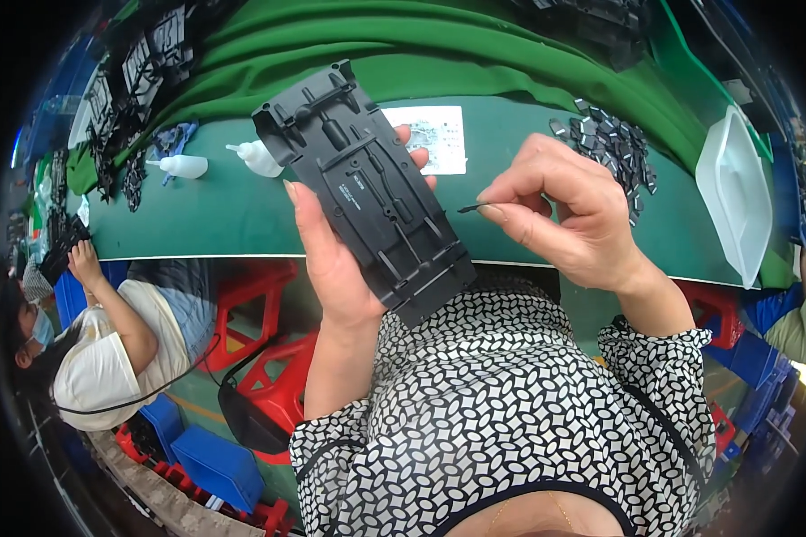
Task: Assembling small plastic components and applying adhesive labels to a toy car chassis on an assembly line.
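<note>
One oblong, ribbed black panel (365,192), left hand (338,277) gripping it; at three o'clock, right hand (571,210) pinches a black sliver (469,208).

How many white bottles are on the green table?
2. The left bottle is toward the left end of the table; the right bottle is beside the black part in the left hand. More could be hidden behind it.
</note>
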Demonstrator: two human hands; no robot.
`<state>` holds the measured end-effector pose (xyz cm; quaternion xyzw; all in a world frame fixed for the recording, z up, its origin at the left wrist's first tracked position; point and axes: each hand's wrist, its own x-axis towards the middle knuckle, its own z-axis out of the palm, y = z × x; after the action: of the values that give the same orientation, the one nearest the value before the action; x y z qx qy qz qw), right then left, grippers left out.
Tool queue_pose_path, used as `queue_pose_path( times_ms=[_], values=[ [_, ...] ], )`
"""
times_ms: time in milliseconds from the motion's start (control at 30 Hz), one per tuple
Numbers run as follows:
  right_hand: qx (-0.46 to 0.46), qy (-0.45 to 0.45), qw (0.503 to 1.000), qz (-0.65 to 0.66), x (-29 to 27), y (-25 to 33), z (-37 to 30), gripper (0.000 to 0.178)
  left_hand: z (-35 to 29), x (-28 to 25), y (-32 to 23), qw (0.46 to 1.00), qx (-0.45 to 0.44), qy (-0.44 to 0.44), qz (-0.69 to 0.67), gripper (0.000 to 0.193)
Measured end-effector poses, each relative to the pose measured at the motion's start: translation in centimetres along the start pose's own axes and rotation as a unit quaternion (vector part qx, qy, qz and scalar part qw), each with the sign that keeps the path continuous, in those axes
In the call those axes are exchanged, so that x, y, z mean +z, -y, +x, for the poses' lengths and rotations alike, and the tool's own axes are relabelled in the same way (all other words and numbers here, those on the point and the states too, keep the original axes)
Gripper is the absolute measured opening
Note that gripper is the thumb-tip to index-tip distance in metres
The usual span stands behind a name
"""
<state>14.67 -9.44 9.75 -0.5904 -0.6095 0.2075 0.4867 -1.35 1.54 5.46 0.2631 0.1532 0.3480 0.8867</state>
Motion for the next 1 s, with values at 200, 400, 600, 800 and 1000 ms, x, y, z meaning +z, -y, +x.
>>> queue_pose_path(
  times_ms=[200, 400, 600, 800, 1000],
  values=[
    [0.021, -0.018, 1.000, -0.003, -0.1, 0.2, -1.0, 0.011, 0.3, 0.0, -0.3, 0.998, -0.002, -0.019, -0.063, 0.074],
    [-0.204, -0.035, 0.961, -0.185, 0.9, -1.6, -3.0, 0.026, 0.7, 0.5, -0.5, 0.999, 0.008, -0.029, -0.035, 0.073],
    [-0.289, 0.000, 0.933, -0.213, 0.9, -2.3, -3.0, 0.028, 0.7, -0.1, -0.3, 0.997, 0.013, 0.037, -0.067, 0.067],
    [-0.306, 0.022, 0.922, -0.235, 1.1, -2.1, -3.2, 0.027, 0.7, 0.0, -0.1, 0.995, 0.010, 0.056, -0.077, 0.068],
    [-0.302, 0.041, 0.921, -0.243, 1.1, -1.9, -3.4, 0.029, 0.4, 0.4, -0.1, 0.999, 0.031, 0.039, 0.003, 0.070]
  ],
)
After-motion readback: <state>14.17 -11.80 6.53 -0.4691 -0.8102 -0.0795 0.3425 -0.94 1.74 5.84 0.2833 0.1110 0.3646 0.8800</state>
